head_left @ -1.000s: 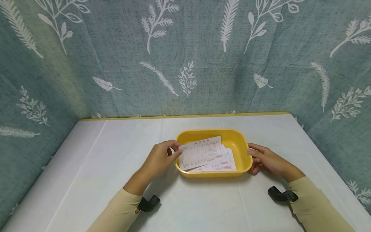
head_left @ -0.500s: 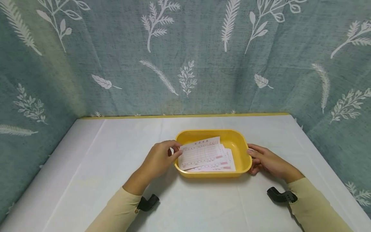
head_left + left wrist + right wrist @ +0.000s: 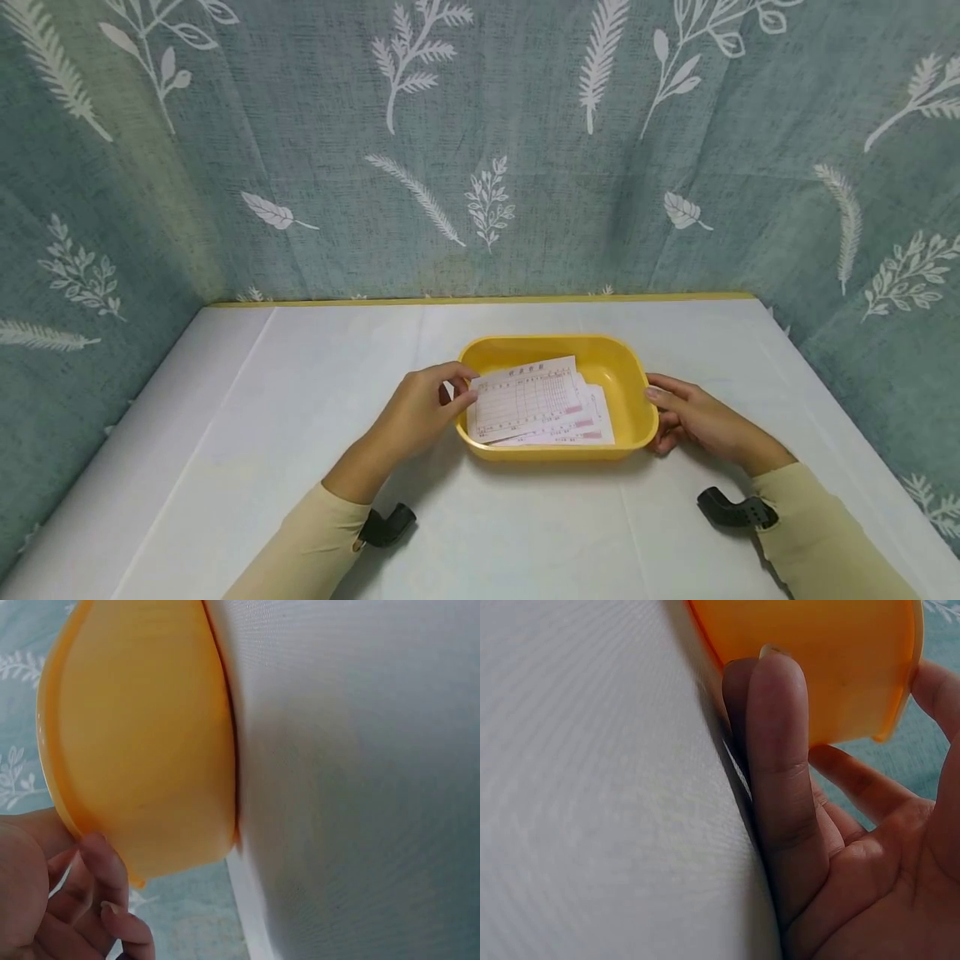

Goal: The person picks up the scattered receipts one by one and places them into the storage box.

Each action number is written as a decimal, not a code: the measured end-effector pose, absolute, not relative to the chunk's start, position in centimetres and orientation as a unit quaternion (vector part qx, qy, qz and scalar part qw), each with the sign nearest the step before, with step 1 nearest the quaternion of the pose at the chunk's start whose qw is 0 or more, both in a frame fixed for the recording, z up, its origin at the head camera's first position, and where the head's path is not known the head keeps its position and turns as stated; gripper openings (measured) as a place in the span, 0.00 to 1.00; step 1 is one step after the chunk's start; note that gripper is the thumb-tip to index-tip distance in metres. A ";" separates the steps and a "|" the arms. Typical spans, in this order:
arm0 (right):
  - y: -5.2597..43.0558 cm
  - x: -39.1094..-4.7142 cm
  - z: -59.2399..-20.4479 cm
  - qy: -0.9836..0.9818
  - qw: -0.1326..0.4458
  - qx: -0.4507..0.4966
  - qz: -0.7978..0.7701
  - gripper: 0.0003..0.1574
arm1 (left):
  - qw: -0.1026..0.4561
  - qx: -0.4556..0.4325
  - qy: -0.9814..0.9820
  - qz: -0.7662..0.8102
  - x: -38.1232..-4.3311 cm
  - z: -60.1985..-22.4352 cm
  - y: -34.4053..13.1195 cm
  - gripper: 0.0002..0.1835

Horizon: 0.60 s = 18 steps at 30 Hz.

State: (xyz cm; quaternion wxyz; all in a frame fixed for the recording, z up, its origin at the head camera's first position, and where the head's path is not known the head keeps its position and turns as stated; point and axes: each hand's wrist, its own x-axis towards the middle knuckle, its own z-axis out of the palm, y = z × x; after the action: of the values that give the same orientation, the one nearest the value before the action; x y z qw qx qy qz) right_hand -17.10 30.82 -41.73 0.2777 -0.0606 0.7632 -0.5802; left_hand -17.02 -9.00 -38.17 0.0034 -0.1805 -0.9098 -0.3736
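Note:
A yellow plastic basin (image 3: 551, 452) with rounded corners rests on the white tabletop, between my two hands. Several printed paper slips (image 3: 525, 400), white with pinkish lines, lie overlapping and fanned inside it toward the left. My left hand (image 3: 420, 412) pinches the basin's left rim between thumb and fingers, right beside the top slip's edge; whether it touches the paper I cannot tell. In the left wrist view a fingertip presses the outer wall. My right hand (image 3: 701, 421) holds the right end, thumb at the rim. Its other fingers (image 3: 780, 750) lie against the outside wall.
A white cloth covers the table (image 3: 300, 375). Teal leaf-patterned fabric (image 3: 322, 167) hangs at the back and both sides. A yellow strip (image 3: 337, 303) runs along the table's far edge. Each wrist wears a black device (image 3: 386, 527).

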 end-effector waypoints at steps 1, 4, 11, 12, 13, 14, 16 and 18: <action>30.9 -17.1 -41.8 0.763 0.280 -0.062 -0.580 0.46 | -0.001 -0.181 -0.910 -0.373 -17.0 -38.2 -9.0 0.12; 30.9 -16.9 -42.0 0.761 0.281 -0.061 -0.582 0.46 | -0.008 -0.180 -0.909 -0.375 -17.0 -38.3 -8.9 0.12; 30.8 -16.6 -42.1 0.760 0.282 -0.068 -0.582 0.45 | -0.014 -0.177 -0.910 -0.374 -16.8 -38.4 -9.0 0.12; 30.8 -16.6 -42.1 0.762 0.280 -0.066 -0.580 0.45 | -0.013 -0.177 -0.910 -0.375 -16.8 -38.4 -8.9 0.12; 30.8 -16.7 -42.0 0.764 0.278 -0.068 -0.578 0.46 | -0.012 -0.176 -0.910 -0.375 -16.8 -38.4 -8.9 0.12; 30.8 -16.8 -42.0 0.765 0.277 -0.067 -0.577 0.46 | -0.010 -0.177 -0.910 -0.375 -16.9 -38.4 -8.9 0.12; 30.8 -16.9 -41.9 0.766 0.276 -0.064 -0.577 0.45 | -0.006 -0.180 -0.910 -0.373 -16.9 -38.4 -8.8 0.11; 30.9 -17.1 -41.9 0.766 0.277 -0.063 -0.577 0.46 | -0.004 -0.184 -0.911 -0.369 -16.9 -38.4 -8.7 0.10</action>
State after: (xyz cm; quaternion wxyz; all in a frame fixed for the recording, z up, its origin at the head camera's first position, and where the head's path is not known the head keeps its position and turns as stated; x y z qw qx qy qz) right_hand -17.08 30.85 -41.87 0.2772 -0.0634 0.7658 -0.5768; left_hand -16.89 -8.65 -38.39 -0.0039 -0.1842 -0.9108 -0.3694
